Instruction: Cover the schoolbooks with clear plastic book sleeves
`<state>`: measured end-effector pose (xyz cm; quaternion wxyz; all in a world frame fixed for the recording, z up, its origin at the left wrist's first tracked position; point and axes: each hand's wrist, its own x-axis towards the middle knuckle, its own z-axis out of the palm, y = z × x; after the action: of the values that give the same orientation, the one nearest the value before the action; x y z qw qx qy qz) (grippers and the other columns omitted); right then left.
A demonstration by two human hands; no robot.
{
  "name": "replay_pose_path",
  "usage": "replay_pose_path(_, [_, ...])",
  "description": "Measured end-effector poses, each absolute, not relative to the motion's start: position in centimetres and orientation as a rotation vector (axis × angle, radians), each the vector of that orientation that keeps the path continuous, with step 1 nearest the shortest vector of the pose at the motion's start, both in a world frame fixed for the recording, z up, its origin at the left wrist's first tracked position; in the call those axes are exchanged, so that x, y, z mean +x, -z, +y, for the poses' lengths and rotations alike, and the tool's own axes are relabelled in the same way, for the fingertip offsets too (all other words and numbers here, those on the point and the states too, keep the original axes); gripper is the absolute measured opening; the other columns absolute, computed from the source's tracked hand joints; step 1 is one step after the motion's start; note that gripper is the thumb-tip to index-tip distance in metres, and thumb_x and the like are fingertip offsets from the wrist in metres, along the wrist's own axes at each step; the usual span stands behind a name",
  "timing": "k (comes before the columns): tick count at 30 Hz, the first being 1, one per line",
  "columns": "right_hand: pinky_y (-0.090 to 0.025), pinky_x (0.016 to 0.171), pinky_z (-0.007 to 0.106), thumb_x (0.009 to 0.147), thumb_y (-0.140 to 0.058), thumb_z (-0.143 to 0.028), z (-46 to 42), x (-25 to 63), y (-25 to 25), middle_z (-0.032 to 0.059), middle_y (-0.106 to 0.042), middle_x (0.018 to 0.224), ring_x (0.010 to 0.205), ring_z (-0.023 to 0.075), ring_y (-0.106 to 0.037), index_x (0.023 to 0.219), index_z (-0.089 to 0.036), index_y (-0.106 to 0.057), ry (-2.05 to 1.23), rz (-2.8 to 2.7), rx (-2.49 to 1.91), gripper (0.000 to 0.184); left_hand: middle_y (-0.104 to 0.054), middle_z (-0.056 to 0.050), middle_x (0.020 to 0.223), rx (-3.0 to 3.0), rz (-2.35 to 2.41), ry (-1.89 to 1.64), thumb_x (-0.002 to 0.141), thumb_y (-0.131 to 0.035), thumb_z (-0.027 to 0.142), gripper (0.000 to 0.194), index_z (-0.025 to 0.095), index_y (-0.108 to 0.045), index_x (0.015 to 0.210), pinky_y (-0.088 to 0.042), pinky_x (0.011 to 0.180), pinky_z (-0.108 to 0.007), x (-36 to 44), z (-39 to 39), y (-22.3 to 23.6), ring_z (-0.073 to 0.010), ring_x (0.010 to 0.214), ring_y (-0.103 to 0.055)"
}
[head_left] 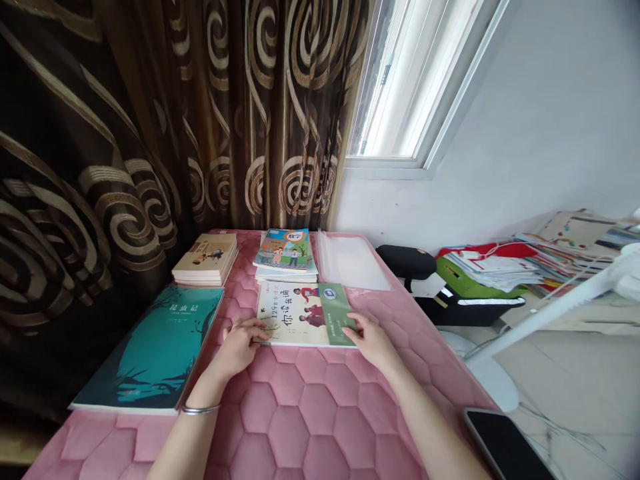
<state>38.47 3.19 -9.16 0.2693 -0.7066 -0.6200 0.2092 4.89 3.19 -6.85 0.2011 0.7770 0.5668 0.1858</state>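
Observation:
A cream and green book (305, 312) lies flat in the middle of the pink quilted table cover (310, 407). My left hand (239, 347) grips its near left corner, thumb on the cover, fingers curled at the edge. My right hand (369, 339) holds the near right corner the same way, fingertips on the green part. A silver bangle (199, 409) sits on my left wrist.
A large teal book (155, 350) lies at the left. A beige stack of books (206, 259) and a colourful stack (286, 255) stand at the back, with a clear plastic sleeve (350, 261) to the right. A dark phone (505, 443) lies at the near right. Brown curtains hang behind.

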Motion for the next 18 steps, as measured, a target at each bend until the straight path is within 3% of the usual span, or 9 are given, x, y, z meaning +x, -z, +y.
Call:
replay_pose_path(7, [-0.045,0.073,0.028,0.076,-0.065,-0.029,0.4,37.2,7.1,0.0079,-0.069,0.095,0.092,0.0231,-0.065,0.125,-0.018,-0.047,-0.708,-1.842,-2.109,0.053,-0.066,-0.002,0.122,2.248,1.724,-0.562,0.064,-0.044,-0.001,0.044,0.025,-0.072,0.085,-0.035,0.096,-0.049,4.9,2.9,6.4,-0.0262,0.116,-0.053])
replay_pose_path(11, [-0.045,0.071,0.028,0.077,-0.065,-0.034,-1.5,35.2,4.9,0.0102,-0.067,0.109,0.098,0.0241,-0.064,0.123,-0.019,-0.049,-0.809,-2.077,-2.079,0.051,-0.07,-0.003,0.113,2.306,1.882,-0.645,0.071,-0.04,0.0,0.039,0.024,-0.071,0.078,-0.033,0.096,-0.048,5.3,2.7,6.0,-0.0251,0.11,-0.057])
replay_pose_path(15, [-0.044,0.08,0.035,0.088,-0.054,-0.036,0.6,33.2,2.8,0.0162,-0.065,0.114,0.107,0.0303,-0.06,0.115,-0.017,-0.06,-0.305,-2.152,-2.251,0.033,-0.072,-0.005,0.108,2.339,1.947,-0.66,0.08,-0.042,0.007,0.031,0.022,-0.069,0.077,-0.032,0.094,-0.048,6.2,2.2,5.7,-0.0253,0.105,-0.058])
replay_pose_path(18, [-0.035,0.097,0.044,0.088,-0.056,-0.03,4.0,32.3,2.1,0.0234,-0.059,0.124,0.12,0.0358,-0.05,0.111,-0.012,-0.065,-0.002,-2.125,-2.268,0.031,-0.071,-0.007,0.109,2.328,1.991,-0.645,0.083,-0.045,0.015,0.024,0.022,-0.068,0.081,-0.032,0.095,-0.049,6.7,1.9,5.6,-0.0264,0.104,-0.058])
